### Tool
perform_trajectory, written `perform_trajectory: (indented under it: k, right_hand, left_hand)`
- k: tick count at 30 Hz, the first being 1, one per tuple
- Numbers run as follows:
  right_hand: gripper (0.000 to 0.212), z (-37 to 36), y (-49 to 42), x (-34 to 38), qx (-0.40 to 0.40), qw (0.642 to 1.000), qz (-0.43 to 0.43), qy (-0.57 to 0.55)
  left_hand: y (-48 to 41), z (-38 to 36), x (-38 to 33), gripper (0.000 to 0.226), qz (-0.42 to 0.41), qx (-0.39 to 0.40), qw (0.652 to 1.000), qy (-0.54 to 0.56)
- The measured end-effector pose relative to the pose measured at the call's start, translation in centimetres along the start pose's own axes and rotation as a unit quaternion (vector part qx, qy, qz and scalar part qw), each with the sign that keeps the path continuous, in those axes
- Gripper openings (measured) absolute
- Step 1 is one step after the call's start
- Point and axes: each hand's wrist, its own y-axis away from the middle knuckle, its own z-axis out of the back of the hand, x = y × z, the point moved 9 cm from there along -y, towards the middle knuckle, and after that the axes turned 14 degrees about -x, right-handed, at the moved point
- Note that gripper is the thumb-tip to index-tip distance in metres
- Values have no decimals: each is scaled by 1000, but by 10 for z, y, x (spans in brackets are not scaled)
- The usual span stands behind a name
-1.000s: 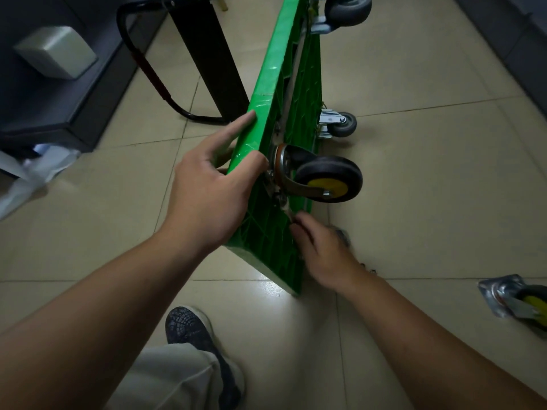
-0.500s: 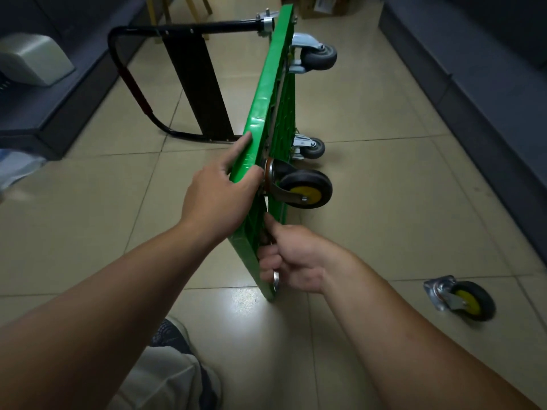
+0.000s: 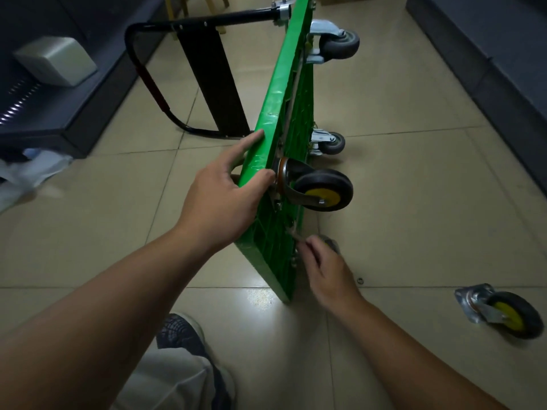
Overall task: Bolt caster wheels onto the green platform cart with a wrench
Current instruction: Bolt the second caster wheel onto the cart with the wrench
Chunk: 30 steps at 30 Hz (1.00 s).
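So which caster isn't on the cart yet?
The loose caster with the yellow hub, lying on the floor at far right. The mounted yellow caster and both grey casters sit on the green cart's underside.

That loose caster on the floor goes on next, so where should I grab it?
Grip the loose caster round its black wheel, coming from above and the right. It lies on its side with the mounting plate toward the cart, so that likely keeps the plate free for bolting.
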Motion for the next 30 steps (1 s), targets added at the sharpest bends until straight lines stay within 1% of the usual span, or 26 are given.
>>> perform_trajectory:
  k: [4, 6, 8, 10, 12, 15, 19, 21, 24, 27, 29, 30]
  right_hand:
    - [20, -13, -27, 9, 1, 998, 24, -53]
    - [25, -18, -35, 8, 12, 998, 48, -27]
    - [24, -25, -43, 1, 38, 998, 52, 6]
    - [25, -32, -50, -6, 71, 996, 54, 10]
    - [26, -35, -57, -7, 91, 993, 75, 1]
    - [22, -35, -62, -3, 115, 988, 103, -8]
    - [13, -35, -61, 1, 142, 984, 109, 8]
    - [13, -34, -55, 5, 153, 984, 87, 1]
    - [25, -36, -40, 10, 146, 989, 28, -16]
    - [35, -45, -27, 15, 146, 986, -42, -66]
    - [41, -53, -20, 17, 168, 976, -104, -87]
    - [42, -56, -14, 19, 183, 964, -154, -117]
  left_hand:
    - [-1, -1, -1, 55, 2, -3, 1000, 15]
    - [-2, -1, 0, 54, 1, -5, 1000, 16]
    - [-2, -1, 0, 53, -5, -10, 1000, 8]
    - [-2, 0, 0, 53, -11, -15, 1000, 2]
    - [-2, 0, 0, 54, -11, -20, 1000, 4]
    - [-3, 1, 1, 54, -9, -24, 1000, 7]
    - [-3, 1, 1, 54, -12, -21, 1000, -2]
    - [-3, 1, 1, 54, -7, -23, 1000, 0]
    - [-3, 2, 2, 54, 4, -21, 1000, 4]
    - [-4, 3, 3, 53, 4, -26, 1000, 4]
    - [-3, 4, 4, 54, 1, -25, 1000, -5]
    - [-2, 4, 4, 55, 0, -22, 1000, -12]
